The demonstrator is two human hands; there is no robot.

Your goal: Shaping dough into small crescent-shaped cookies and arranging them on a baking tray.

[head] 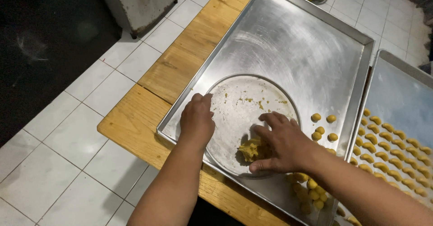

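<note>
Dough lump (pixel 251 149) near round plate's (pixel 234 113) rim

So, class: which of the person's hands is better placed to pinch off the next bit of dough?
Probably the right hand: its fingers already rest on the yellow dough lump, while the left hand grips the round plate's rim away from it.

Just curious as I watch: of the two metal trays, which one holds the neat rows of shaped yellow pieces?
The smaller tray at the far right, partly cut off. The big tray under both hands holds only a round pan, a dough lump and loose balls.
</note>
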